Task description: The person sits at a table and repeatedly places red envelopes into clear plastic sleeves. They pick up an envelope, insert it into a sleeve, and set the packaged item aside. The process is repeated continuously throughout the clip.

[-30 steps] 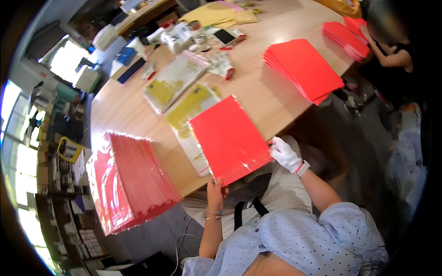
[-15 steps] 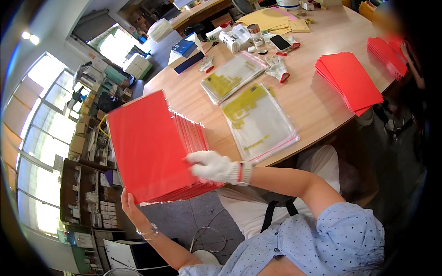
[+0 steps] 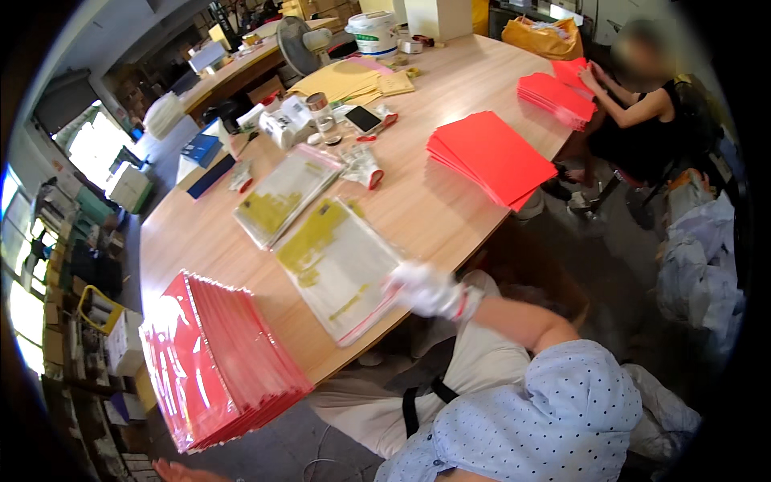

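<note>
My right hand (image 3: pixel 432 292), in a white knit glove, is smeared by motion over the near right corner of the clear plastic sleeves (image 3: pixel 341 269); whether it touches them I cannot tell. Low at the left, my bare left hand (image 3: pixel 183 471) is partly cut off by the lower edge. Its visible fingers are stretched out and hold nothing. Just above it, a thick fanned pile of red sheets in shiny clear sleeves (image 3: pixel 213 365) overhangs the table edge. A second stack of clear sleeves (image 3: pixel 281 193) lies farther back.
Loose red sheets (image 3: pixel 490 157) lie stacked to the right on the wooden table (image 3: pixel 201 233). Beyond them, another person (image 3: pixel 642 104) handles red sheets (image 3: pixel 554 100). Gloves (image 3: pixel 361 165), a phone (image 3: pixel 364 120), a tape roll (image 3: pixel 319 104) and yellow envelopes (image 3: pixel 341 80) are farther back.
My view has swung right. My left hand has let go of the red pile and dropped low. My right hand has moved from that pile to the clear sleeves.
</note>
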{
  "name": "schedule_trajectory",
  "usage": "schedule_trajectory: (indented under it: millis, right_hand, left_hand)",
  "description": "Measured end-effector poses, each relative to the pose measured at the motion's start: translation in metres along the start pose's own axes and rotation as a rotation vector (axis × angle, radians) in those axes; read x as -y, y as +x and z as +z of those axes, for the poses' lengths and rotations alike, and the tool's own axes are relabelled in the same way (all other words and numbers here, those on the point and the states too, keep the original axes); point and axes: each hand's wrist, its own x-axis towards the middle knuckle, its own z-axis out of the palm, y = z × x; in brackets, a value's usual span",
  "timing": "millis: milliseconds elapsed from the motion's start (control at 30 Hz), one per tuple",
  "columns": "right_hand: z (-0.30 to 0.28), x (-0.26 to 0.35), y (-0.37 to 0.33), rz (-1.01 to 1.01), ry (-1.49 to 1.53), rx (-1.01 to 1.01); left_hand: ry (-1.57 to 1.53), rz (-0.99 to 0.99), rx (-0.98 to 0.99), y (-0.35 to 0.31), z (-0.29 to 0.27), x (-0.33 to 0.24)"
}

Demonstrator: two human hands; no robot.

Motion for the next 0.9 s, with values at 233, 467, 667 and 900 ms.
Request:
schedule_trajectory:
  millis: [233,467,667,900]
  right_hand:
    - [-0.210,-0.089,-0.063,0.352,-0.974,0.032]
    - [-0.238,-0.102,-0.050,0.401,-0.739,-0.080]
    - [-0.207,-0.037,-0.089,0.173,-0.933,0.034]
    - [-0.192,-0.090,-0.178,0.567,0.628,-1.028]
  left_hand:
    - [-0.560,0.031,0.508,-0.103,0.007,-0.129]
    - [-0.532,-0.203,1.545,-0.191,0.098,-0.198]
    - [0.049,0.388,1.574,-0.294,0.176,-0.197]
    - [-0.002,0.501,1.465,-0.307,0.212,-0.158]
